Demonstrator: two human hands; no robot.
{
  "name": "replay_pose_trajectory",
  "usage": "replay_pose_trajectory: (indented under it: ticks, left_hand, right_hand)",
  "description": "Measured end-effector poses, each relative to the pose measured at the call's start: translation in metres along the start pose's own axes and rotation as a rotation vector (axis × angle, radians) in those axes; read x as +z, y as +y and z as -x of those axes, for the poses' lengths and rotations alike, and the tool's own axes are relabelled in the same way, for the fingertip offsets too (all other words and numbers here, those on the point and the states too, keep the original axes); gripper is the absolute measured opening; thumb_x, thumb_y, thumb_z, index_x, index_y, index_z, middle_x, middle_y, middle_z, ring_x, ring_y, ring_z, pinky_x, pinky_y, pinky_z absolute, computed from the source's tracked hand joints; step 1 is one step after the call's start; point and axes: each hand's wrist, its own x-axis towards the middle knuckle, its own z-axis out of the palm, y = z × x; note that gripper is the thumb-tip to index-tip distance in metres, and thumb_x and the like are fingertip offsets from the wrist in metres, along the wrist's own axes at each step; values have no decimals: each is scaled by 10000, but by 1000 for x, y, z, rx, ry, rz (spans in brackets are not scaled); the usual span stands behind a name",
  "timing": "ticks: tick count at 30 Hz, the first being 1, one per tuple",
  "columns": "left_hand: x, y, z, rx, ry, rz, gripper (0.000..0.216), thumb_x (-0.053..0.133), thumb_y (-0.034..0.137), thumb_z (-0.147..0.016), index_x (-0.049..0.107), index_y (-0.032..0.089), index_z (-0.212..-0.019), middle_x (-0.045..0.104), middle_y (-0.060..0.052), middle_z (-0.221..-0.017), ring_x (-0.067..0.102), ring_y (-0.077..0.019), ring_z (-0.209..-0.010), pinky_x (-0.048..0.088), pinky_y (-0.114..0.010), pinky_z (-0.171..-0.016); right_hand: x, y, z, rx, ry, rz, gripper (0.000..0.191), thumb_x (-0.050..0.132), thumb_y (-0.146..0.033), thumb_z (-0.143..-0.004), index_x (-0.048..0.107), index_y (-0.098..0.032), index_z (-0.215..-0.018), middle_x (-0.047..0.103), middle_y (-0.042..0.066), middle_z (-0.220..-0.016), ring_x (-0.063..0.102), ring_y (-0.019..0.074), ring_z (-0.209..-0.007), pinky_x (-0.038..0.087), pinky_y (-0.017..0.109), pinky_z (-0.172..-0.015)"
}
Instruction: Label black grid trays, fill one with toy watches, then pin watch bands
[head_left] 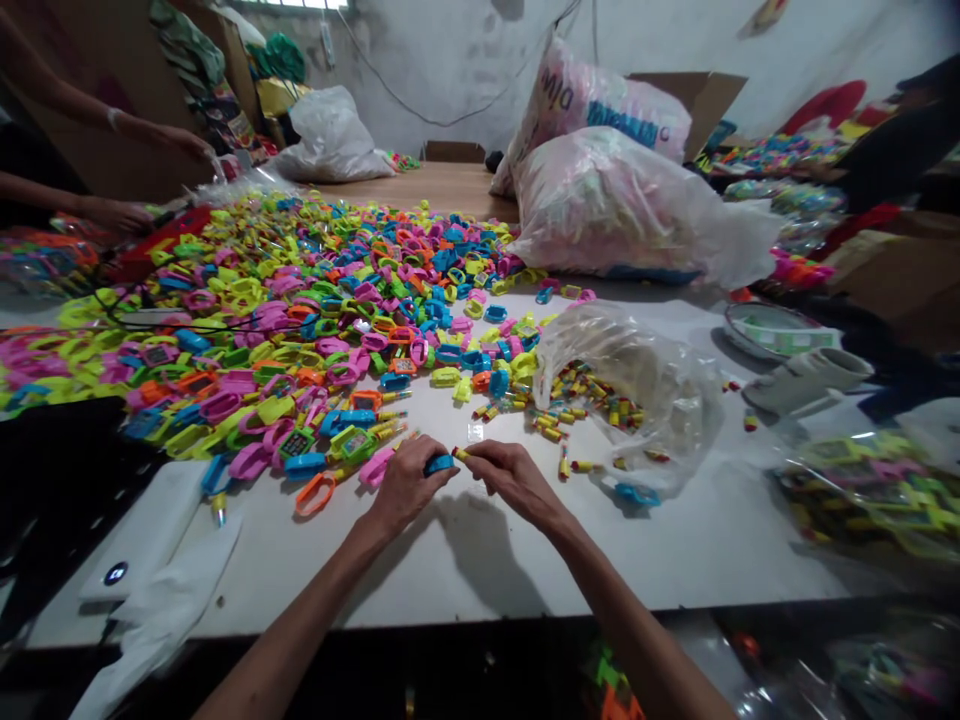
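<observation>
My left hand point(409, 484) is closed round a blue toy watch point(439, 464), just above the white tabletop. Facing it, my right hand point(517, 478) pinches a small yellow tube with a red end point(462, 455), its tip close to the watch. Whether the two touch I cannot tell. Left of my hands lies a big heap of pink, yellow, green, blue and orange toy watches point(330, 350), some with yellow tubes in them. On the right, a clear plastic bag point(660, 370) lies open with several more yellow tubes point(551, 432) spilling from its mouth.
A white power bank point(146, 535) sits at the left by a black item. Large filled sacks point(622, 200) stand at the back right. A white tube-shaped object point(814, 380) and a basket point(784, 330) are at right. Another person's hands point(120, 212) work at far left.
</observation>
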Motion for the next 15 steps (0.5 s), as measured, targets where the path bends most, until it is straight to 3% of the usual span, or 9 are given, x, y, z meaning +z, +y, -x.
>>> replay_pose_trajectory:
  ticks: [9, 15]
  left_hand:
    - [1, 0, 5, 108, -4, -81, 90, 594, 279, -805, 582, 190, -801, 595, -9, -744, 531, -158, -718, 406, -300, -687]
    - [0, -2, 13, 279, 96, -190, 84, 526, 246, -851, 564, 182, -813, 583, -28, -729, 517, -170, -725, 410, -317, -695]
  right_hand:
    - [1, -2, 5, 24, -35, -34, 404, 473, -458, -855, 614, -141, -647, 486, -13, -544, 442, 92, -478, 352, 206, -474]
    - [4, -5, 14, -111, -1, 67, 310, 505, -402, -862, 701, -182, -957, 565, 21, -692, 487, 114, -586, 394, 207, -515]
